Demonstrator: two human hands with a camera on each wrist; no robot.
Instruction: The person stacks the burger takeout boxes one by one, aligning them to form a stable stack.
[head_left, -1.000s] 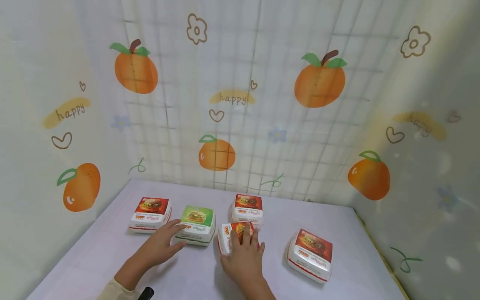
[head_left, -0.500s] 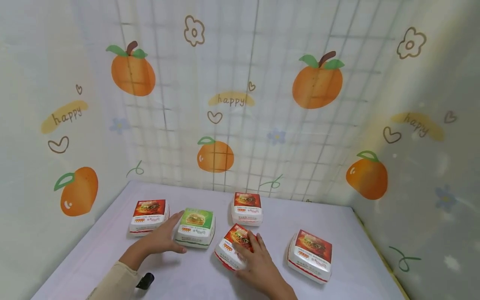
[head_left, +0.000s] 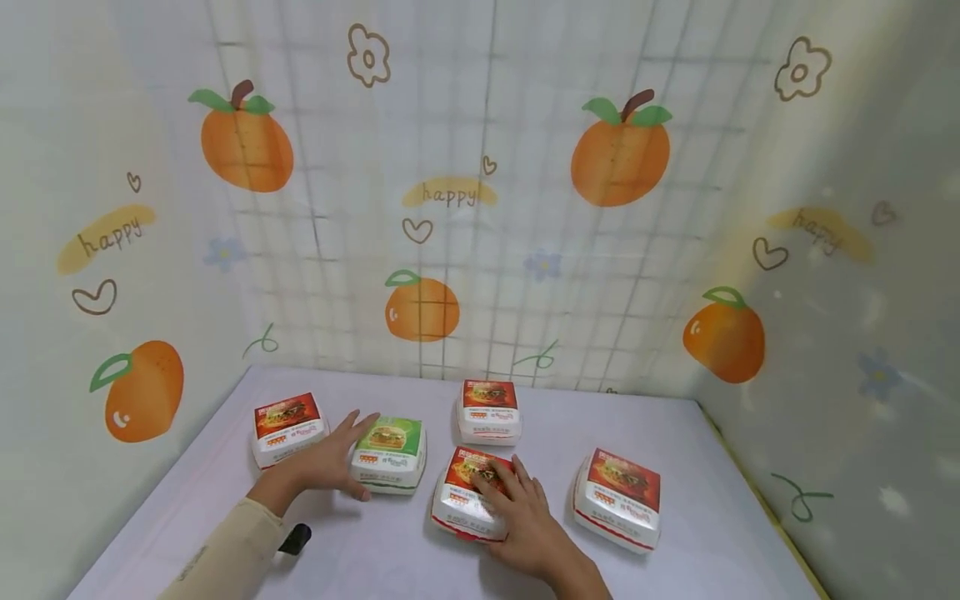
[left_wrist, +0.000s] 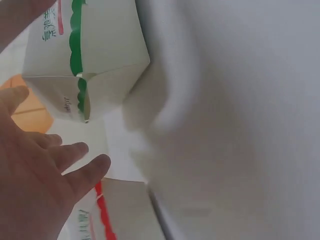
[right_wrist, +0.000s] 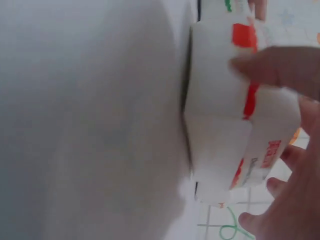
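table [head_left: 405, 562] below, only head view shows green box top [head_left: 391, 435].

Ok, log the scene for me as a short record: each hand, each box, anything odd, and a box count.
Left hand: fingers spread beside the green box; contact unclear
Right hand: fingers over the top of the front red box, thumb at its front side
Left red box: partly hidden by left hand
Back red box: behind front red box
Right red box: clear of both hands
Odd: black object by left sleeve, identity unclear
Count: five; four red, one green
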